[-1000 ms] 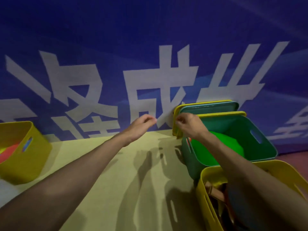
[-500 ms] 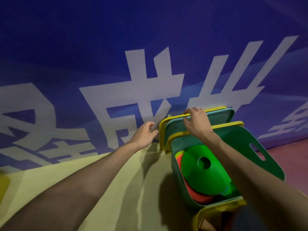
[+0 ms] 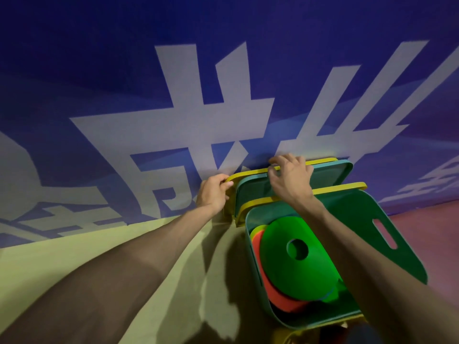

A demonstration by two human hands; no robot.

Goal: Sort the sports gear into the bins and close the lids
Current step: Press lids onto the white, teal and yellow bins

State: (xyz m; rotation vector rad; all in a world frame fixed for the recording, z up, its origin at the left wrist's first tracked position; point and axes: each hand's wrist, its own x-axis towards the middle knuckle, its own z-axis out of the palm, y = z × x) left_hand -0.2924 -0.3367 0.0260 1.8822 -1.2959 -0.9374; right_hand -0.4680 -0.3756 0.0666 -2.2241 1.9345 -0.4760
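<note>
Gripping the lids stacked upright against the banner (image 3: 124,83), the right hand (image 3: 290,180) curls its fingers over the top edge of the green lid (image 3: 330,173), while the left hand (image 3: 213,193) pinches the corner of the yellow lid (image 3: 250,173) behind it. These look like thin, light, stiff plastic, probably best held by the rims. Both forearms reach forward, the right one crossing above the open green bin (image 3: 407,247) holding flat discs (image 3: 280,269).

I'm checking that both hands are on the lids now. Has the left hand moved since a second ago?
Yes. The left hand has moved right, toward the stacked lids leaning on the banner, and now grips the yellow lid's left corner.
</note>
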